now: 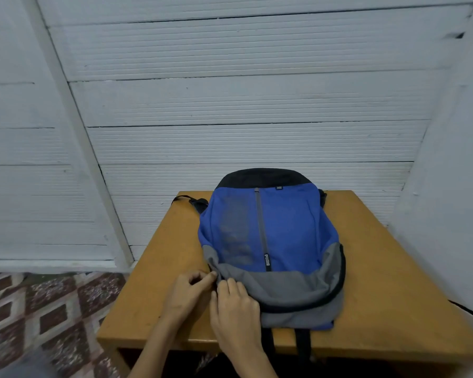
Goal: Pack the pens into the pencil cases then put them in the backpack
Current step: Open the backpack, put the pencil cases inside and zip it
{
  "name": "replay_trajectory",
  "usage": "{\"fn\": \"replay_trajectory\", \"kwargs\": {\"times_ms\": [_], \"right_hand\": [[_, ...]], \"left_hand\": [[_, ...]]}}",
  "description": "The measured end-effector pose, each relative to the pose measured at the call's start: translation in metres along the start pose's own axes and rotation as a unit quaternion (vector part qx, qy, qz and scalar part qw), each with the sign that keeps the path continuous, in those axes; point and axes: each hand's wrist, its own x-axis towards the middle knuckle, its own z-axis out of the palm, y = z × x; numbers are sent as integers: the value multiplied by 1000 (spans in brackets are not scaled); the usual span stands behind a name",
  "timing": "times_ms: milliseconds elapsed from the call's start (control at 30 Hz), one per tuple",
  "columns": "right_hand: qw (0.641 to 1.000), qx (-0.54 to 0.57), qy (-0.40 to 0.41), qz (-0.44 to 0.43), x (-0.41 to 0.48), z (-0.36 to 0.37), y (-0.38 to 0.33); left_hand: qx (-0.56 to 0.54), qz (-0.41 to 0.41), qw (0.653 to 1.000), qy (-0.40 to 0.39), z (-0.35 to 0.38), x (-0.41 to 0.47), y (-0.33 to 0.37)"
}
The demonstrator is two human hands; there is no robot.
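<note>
A blue backpack (pixel 279 236) with a grey lower part and a black top lies flat on the wooden table (pixel 153 301), its grey end towards me. Both hands meet at the near left corner of the bag. My left hand (pixel 187 294) pinches the bag's edge there between thumb and fingers. My right hand (pixel 234 312) rests on the grey fabric and grips the same corner, where the black zip line begins. No pens or pencil cases are in sight.
White ribbed wall panels (pixel 243 105) stand behind the table and to the right. Patterned red and grey floor (pixel 47 317) lies to the left. Two black straps (pixel 302 342) hang over the table's front edge, and another strap (pixel 186 199) sticks out at the far left.
</note>
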Motion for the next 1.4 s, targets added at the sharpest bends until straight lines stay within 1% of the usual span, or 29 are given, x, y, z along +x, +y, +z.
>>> {"fn": "replay_trajectory", "kwargs": {"times_ms": [100,200,300,467,633,767,900,1100,1267,1333,1400], "right_hand": [[1000,1,-2,3,-1,0,0],[1000,8,-6,11,0,-1,-1],[999,25,4,21,0,-3,-2],[998,55,36,1,-10,-8,2],[998,38,55,-12,-24,-14,18],[998,9,63,-11,-35,-20,38],[996,6,83,-17,-50,-29,63],[992,44,107,-47,-61,-49,104],[986,12,131,-101,-59,-74,141],[986,-6,140,-93,-60,-82,160],[987,-3,149,-61,-64,-83,180]], "left_hand": [[-4,-45,999,-1,2,6,-1],[13,-64,998,18,4,11,-2],[39,-69,996,33,7,12,1],[51,-62,996,36,7,9,4],[49,-65,996,44,7,9,4],[51,-66,995,47,6,9,2],[54,-67,996,38,4,8,4],[69,-63,995,43,7,6,6],[76,-56,994,50,6,5,5],[78,-50,994,57,6,5,5],[82,-40,994,63,7,4,5]]}}
